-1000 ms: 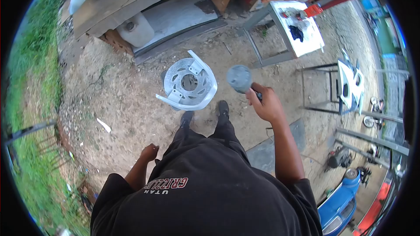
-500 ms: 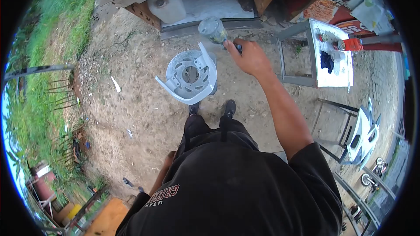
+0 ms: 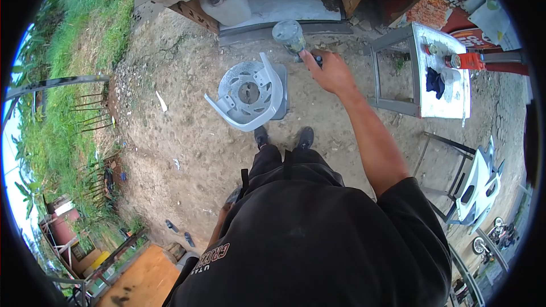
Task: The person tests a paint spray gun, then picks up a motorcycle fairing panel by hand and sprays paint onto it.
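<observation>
My right hand (image 3: 330, 73) is closed around the handle of a spray gun (image 3: 302, 51), held out ahead of me. Its translucent paint cup (image 3: 288, 33) points away toward the shelter. Below and left of the gun, apart from it, a round grey slotted part (image 3: 233, 82) lies with a U-shaped grey trim piece (image 3: 264, 116) over it. Both rest on a grey stool-like stand (image 3: 280, 94) that is mostly covered. My left hand (image 3: 225, 211) hangs low by my left side, largely hidden by my shirt; its fingers are not clear.
At right a white-topped table (image 3: 449, 105) bears cans (image 3: 452, 61) and a dark cloth (image 3: 434, 82). Beyond it, a white fairing (image 3: 475, 185) sits on a metal frame. A white jug (image 3: 230, 5) stands under the shelter ahead. Slippers (image 3: 189, 239) lie behind left.
The view has shifted slightly, so most things appear a little further right. My right hand still holds the spray gun out ahead, close to where it was relative to the grey parts.
</observation>
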The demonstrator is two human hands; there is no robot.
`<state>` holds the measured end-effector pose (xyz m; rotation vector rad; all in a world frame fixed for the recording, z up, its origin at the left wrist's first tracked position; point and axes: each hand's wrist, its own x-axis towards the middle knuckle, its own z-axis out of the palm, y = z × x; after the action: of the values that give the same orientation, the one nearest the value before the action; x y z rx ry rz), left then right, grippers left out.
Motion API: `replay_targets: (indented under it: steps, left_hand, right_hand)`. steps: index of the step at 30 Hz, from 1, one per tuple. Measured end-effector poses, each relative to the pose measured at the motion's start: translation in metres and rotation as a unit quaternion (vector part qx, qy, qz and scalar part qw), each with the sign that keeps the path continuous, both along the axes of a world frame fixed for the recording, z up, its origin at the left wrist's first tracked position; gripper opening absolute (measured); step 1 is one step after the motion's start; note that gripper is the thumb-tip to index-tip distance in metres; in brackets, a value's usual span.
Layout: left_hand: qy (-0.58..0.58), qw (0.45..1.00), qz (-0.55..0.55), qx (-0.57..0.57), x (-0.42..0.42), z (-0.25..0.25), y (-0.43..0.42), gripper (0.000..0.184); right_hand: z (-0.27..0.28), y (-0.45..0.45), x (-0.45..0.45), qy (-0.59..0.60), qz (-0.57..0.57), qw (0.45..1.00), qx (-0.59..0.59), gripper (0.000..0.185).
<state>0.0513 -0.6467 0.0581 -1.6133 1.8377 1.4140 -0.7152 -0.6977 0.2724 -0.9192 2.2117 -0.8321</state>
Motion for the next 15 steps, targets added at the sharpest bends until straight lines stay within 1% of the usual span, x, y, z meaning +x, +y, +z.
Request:
replay_targets:
  steps: [5,8,10,11,12,14,15]
  left_hand:
    - [0.001,0.998,-0.058,-0.017,0.016,-0.031,-0.022,0.049]
    - [-0.005,0.997,-0.077,-0.023,0.010,-0.035,-0.042,0.048]
    - [-0.023,0.999,-0.035,-0.003,-0.043,0.018,-0.057,0.048]
    - [-0.031,0.999,-0.013,0.006,-0.085,0.060,-0.066,0.049]
    - [-0.022,0.999,0.017,0.020,-0.096,0.062,-0.069,0.051]
    - [-0.024,1.000,0.008,0.017,-0.118,0.077,-0.075,0.051]
    - [-0.025,1.000,0.005,0.014,-0.122,0.080,-0.077,0.052]
  right_hand:
    - [-0.025,0.046,0.006,-0.036,-0.003,0.999,-0.023,0.066]
    - [-0.029,0.072,0.017,-0.060,-0.011,0.997,-0.039,0.060]
    - [-0.029,0.087,0.025,-0.071,0.004,0.996,-0.051,0.054]
    - [-0.029,0.094,0.030,-0.077,0.012,0.995,-0.057,0.052]
    - [-0.029,0.101,0.034,-0.068,0.027,0.995,-0.068,0.048]
    - [-0.028,0.112,0.042,-0.049,0.061,0.993,-0.090,0.040]
    - [-0.029,0.116,0.044,-0.072,0.069,0.990,-0.097,0.040]
